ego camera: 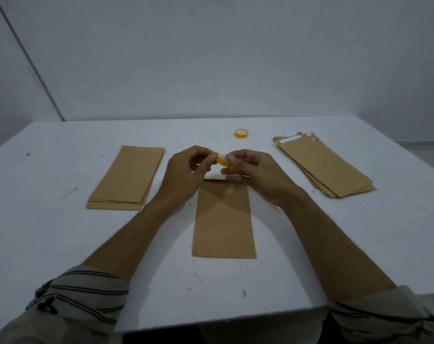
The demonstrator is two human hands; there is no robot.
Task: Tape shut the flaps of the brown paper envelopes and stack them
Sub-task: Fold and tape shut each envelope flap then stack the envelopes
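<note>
Head view: nearest, two striped sleeves (82, 294) are pushed up on bare forearms that reach over the table's (310, 244) near edge. Between the forearms a single envelope (223, 219) lies flat in the middle of the table, its long side running away from the near edge. Above its far end both hands meet around a small yellow roll (223, 161) of tape, held off the table. The left hand (186, 172) pinches the roll between curled fingers and thumb. The right hand (255, 175) has its fingertips curled in against the roll's other side; whether it has a tape end cannot be told. Toward the left edge lies a neat stack (127, 177) of envelopes. Toward the right edge lies a looser, fanned pile (325, 167). A second roll (242, 133) sits alone near the far edge, in front of the wall (211, 58).
</note>
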